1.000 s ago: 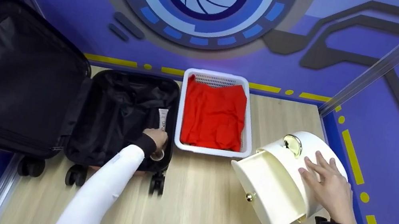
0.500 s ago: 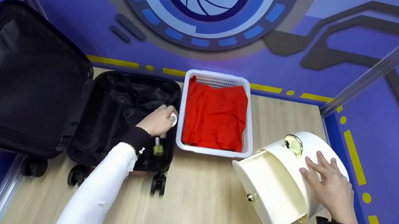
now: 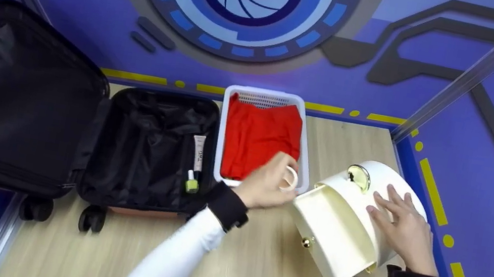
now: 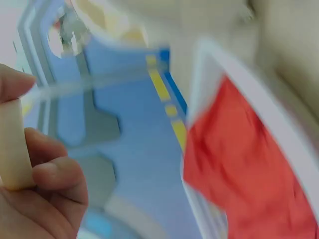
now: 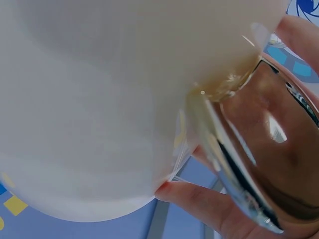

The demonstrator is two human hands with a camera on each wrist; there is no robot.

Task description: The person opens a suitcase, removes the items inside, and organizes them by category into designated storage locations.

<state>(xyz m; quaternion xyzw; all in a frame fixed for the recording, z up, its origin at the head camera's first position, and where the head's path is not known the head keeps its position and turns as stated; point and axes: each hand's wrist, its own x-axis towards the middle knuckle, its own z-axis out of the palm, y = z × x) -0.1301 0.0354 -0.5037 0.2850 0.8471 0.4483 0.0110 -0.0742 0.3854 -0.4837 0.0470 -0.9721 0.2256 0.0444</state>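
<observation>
My left hand grips a small white ring-shaped object over the front right corner of the white basket. In the left wrist view its cream-coloured side band shows between thumb and curled fingers; the exact kind cannot be told. My right hand rests with spread fingers on a rounded cream storage box. A drawer with a gold knob is pulled out from that box. In the right wrist view, a shiny gold piece stands out from the white shell.
An open black suitcase lies at left, its lid tilted back. Inside are a pale tube and a yellow-green nail polish bottle. Red cloth fills the white basket. Walls enclose the table.
My left hand has lifted the white ring-shaped object from the suitcase and carried it right past the basket, uncovering the tube and nail polish. The right hand stays on the box.
</observation>
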